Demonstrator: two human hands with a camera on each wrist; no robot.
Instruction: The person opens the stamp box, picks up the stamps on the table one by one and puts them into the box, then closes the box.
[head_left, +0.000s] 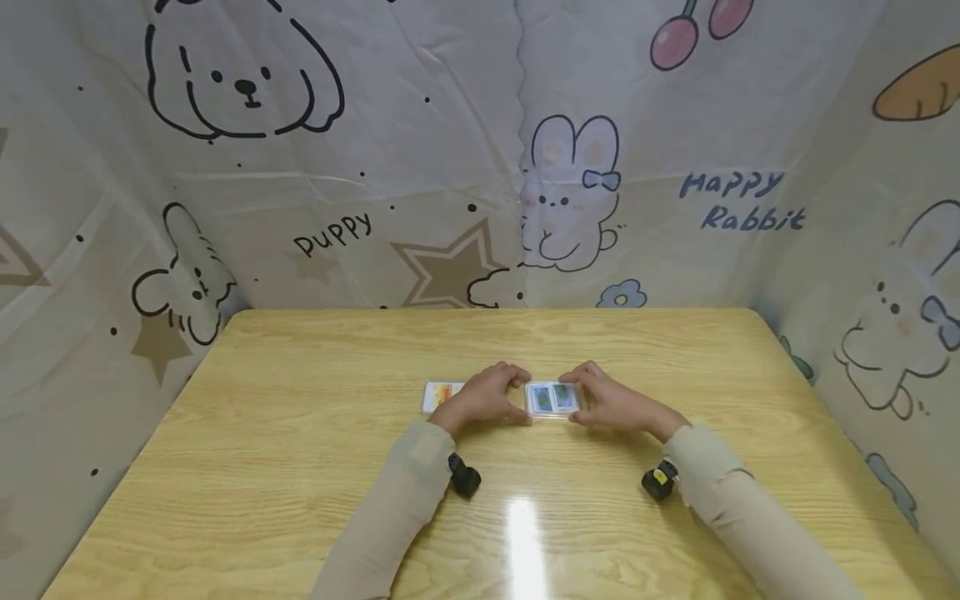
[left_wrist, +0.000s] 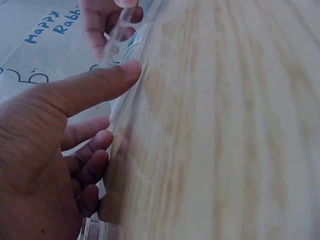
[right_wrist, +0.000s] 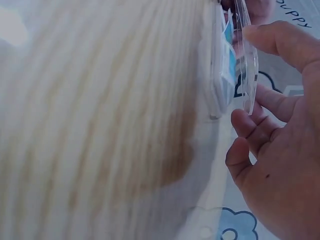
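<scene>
A flat white-and-clear plastic case (head_left: 552,398) with two blue picture inserts lies on the wooden table. Pinched between thumb and fingers of my right hand (head_left: 611,403) is its clear lid (right_wrist: 249,65), tilted up off the case bottom (right_wrist: 218,70). My left hand (head_left: 487,393) holds the case bottom at its left end, thumb on the near edge and fingertips at the far one. In the left wrist view the lid (left_wrist: 119,32) stands apart from the bottom (left_wrist: 137,50).
Left of the case, partly behind my left hand, lies another flat clear-edged piece (head_left: 437,395) with a yellow-orange picture. Small black wrist cameras (head_left: 464,477) hang under both sleeves. Printed cloth walls (head_left: 450,167) close off the table's back and sides.
</scene>
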